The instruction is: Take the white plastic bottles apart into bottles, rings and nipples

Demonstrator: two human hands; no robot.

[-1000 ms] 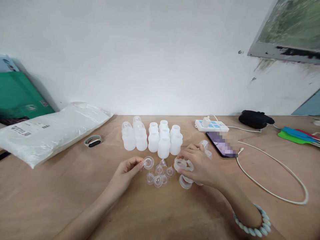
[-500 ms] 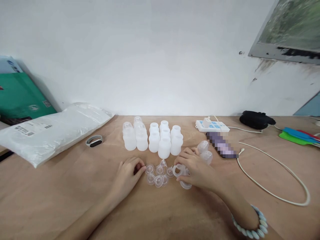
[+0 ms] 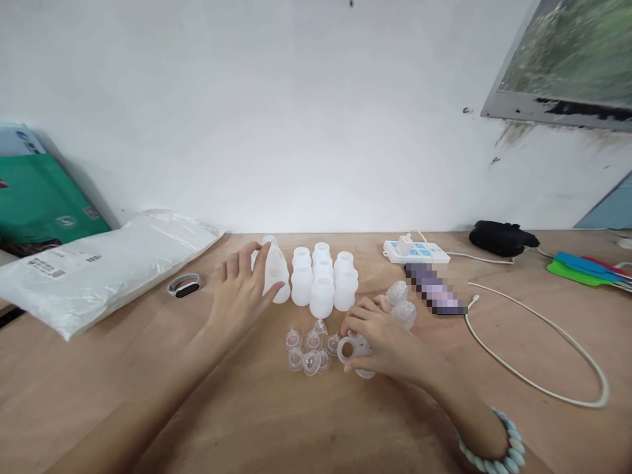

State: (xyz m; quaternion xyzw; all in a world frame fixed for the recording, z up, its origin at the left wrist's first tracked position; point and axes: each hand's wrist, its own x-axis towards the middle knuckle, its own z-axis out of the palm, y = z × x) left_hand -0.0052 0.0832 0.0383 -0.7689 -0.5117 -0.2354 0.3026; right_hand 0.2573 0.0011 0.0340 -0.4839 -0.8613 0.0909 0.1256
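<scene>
Brown tabletop. Left hand spread wide at domed bottles; right hand holds clear ring. Bottles probably light, slick; grip waists.

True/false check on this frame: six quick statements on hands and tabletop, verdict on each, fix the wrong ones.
1. The left hand is at the dome-capped bottles. True.
2. The right hand has a translucent ring at its fingertips. True.
3. The beaded bracelet is on the left wrist. False: the beaded bracelet is on the right wrist.
4. Nothing is plugged into the power strip. False: a white plug sits in the power strip.
5. The wristband lies to the right of the white plastic package. True.
6. The small clear pieces lie behind the uncapped bottles. False: the small clear pieces lie in front of the uncapped bottles.
</scene>
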